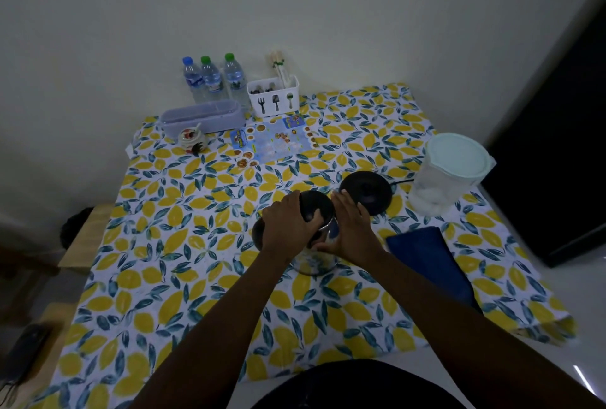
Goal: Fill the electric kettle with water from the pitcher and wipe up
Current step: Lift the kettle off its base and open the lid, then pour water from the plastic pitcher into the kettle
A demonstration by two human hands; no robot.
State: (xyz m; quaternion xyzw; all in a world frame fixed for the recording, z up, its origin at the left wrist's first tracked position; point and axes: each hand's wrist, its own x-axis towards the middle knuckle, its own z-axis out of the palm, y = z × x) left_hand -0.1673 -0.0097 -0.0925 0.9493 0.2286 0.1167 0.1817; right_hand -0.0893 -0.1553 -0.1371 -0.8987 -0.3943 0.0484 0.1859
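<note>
Both hands met on the electric kettle point(316, 244), which stood upright near the middle of the table point(164, 244), its long axis vertical. The left hand point(288, 223) closed over the black lid and handle side; the right hand point(352, 228) pressed against the shiny steel body. The round black base point(367, 190) lay just behind, cord running right. The clear plastic pitcher point(449, 175) (pale lid on) stood near the right edge, the folded blue cloth point(433, 264) between it and the near edge. The lemon-print tablecloth point(196, 294) lay bare to the left.
</note>
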